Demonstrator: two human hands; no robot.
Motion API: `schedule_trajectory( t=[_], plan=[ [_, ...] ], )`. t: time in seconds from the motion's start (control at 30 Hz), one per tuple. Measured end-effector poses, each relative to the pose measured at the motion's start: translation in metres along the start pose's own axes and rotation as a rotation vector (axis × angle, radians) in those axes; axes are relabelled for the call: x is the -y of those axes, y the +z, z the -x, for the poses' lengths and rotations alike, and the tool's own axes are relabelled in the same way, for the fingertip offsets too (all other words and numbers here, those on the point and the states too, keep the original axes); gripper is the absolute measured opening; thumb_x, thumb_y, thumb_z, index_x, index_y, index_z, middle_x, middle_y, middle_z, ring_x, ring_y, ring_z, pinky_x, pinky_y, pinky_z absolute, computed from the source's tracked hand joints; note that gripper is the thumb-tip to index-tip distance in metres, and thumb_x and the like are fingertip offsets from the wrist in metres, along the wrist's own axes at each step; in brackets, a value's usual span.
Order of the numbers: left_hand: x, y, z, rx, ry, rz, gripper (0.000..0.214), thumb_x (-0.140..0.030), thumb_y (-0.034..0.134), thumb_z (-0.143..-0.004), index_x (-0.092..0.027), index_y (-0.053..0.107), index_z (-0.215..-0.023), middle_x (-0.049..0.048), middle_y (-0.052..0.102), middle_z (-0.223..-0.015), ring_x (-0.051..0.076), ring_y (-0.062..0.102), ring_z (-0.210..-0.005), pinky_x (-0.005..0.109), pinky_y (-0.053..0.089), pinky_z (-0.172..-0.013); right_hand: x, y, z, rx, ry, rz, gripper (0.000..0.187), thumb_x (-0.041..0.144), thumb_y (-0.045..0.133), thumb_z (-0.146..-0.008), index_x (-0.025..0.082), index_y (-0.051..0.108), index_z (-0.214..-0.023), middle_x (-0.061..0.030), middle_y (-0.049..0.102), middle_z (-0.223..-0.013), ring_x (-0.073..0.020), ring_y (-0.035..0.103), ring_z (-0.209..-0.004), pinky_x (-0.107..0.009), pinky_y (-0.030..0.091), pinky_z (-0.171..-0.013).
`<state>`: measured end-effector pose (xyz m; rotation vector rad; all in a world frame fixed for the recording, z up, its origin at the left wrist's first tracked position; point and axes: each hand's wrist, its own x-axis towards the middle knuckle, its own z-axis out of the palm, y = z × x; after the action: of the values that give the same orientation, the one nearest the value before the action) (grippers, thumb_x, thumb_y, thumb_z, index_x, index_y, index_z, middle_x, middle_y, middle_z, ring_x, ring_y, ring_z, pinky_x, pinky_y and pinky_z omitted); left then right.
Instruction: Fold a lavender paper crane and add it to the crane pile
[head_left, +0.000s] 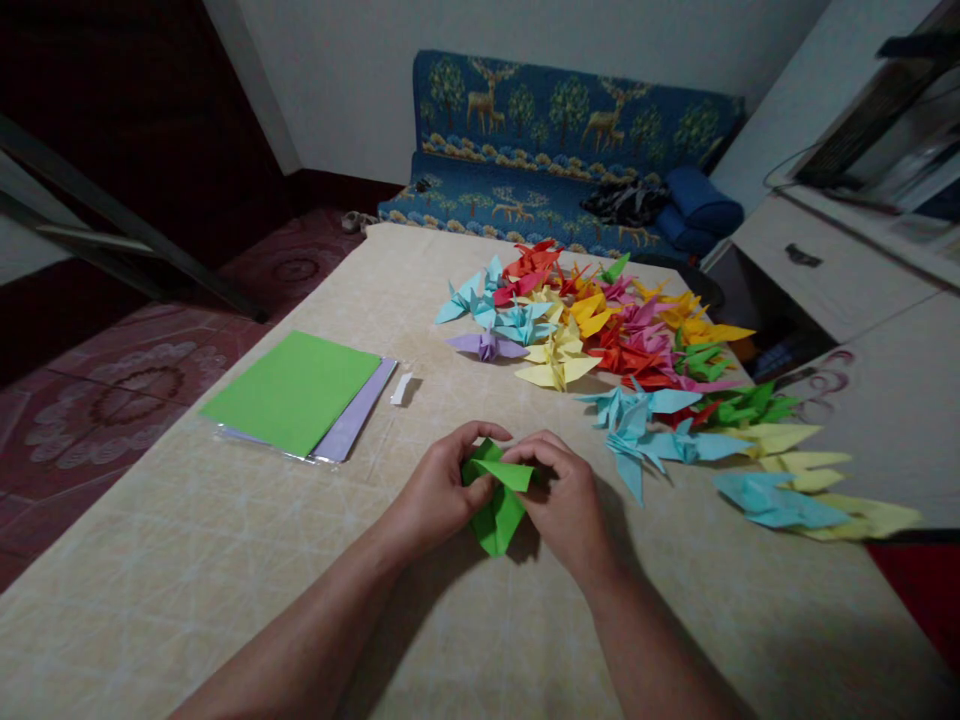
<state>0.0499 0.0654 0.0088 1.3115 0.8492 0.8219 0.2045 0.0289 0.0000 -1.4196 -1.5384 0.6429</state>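
Observation:
A partly folded sheet of green origami paper [498,520] is held between my two hands, just above the near middle of the table. My left hand [444,485] grips its left side, thumb on the front face and fingers behind. At the upper right, my right hand [562,495] pinches a raised flap that points to the right; some of its fingertips are hidden by the paper. Creases run down the lower part, which narrows to a blunt point. Nearest beyond my hands lie folded paper cranes, among them a purple one [487,346] and a light blue one [630,435].
A stack of square paper, green sheet [296,390] over purple sheet [356,410], lies on the left with clear wrapping. Beside it is a small white piece [402,388]. Many-coloured cranes cover the table's right side. Behind the table [225,560] stands a blue patterned sofa [525,120]; a cabinet [847,270] is at right.

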Motion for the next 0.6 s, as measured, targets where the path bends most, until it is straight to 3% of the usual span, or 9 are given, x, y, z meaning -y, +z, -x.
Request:
schedule_trajectory(
  t=[0.13, 0.33, 0.47, 0.6],
  plan=[
    [-0.0021, 0.0001, 0.0015, 0.034, -0.005, 0.027, 0.043, -0.002, 0.057, -0.066, -0.018, 0.064, -0.106, -0.0003, 0.062, -0.075, 0.011, 0.053, -0.061, 0.021, 0.039, -0.056, -0.0008, -0.0028, 0.0016, 0.003, -0.098, 0.244, 0.022, 0.008, 0.062, -0.073, 0.029, 0.067, -0.080, 0.0001, 0.068, -0.084, -0.0197, 0.064, -0.079, -0.030, 0.049, -0.070],
    [-0.0004, 0.0022, 0.0011, 0.020, -0.104, 0.141, 0.040, -0.006, 0.063, -0.069, -0.018, 0.064, -0.107, 0.0017, 0.066, -0.085, 0.012, 0.057, -0.068, 0.021, 0.043, -0.062, 0.0033, -0.0027, 0.0061, -0.142, -0.376, 0.381, 0.023, 0.006, 0.061, -0.072, 0.024, 0.062, -0.086, -0.0021, 0.069, -0.084, -0.0215, 0.063, -0.084, -0.039, 0.043, -0.083],
    [0.0019, 0.0030, -0.0004, 0.005, -0.112, 0.155, 0.044, -0.007, 0.066, -0.072, -0.017, 0.066, -0.114, 0.0040, 0.070, -0.091, 0.013, 0.061, -0.072, 0.022, 0.046, -0.066, 0.0029, -0.0011, 0.0088, -0.174, -0.360, 0.359, 0.029, 0.002, 0.059, -0.069, 0.024, 0.061, -0.087, -0.0020, 0.067, -0.085, -0.0212, 0.062, -0.085, -0.037, 0.043, -0.080],
    [0.0028, 0.0038, -0.0014, -0.002, -0.117, 0.222, 0.038, -0.005, 0.065, -0.072, -0.015, 0.073, -0.108, 0.0074, 0.075, -0.097, 0.017, 0.067, -0.084, 0.024, 0.049, -0.075, 0.0080, 0.0002, 0.0084, -0.185, -0.294, 0.242, 0.023, 0.002, 0.058, -0.071, 0.023, 0.060, -0.083, -0.0013, 0.063, -0.080, -0.0203, 0.060, -0.081, -0.035, 0.044, -0.076]
  ],
)
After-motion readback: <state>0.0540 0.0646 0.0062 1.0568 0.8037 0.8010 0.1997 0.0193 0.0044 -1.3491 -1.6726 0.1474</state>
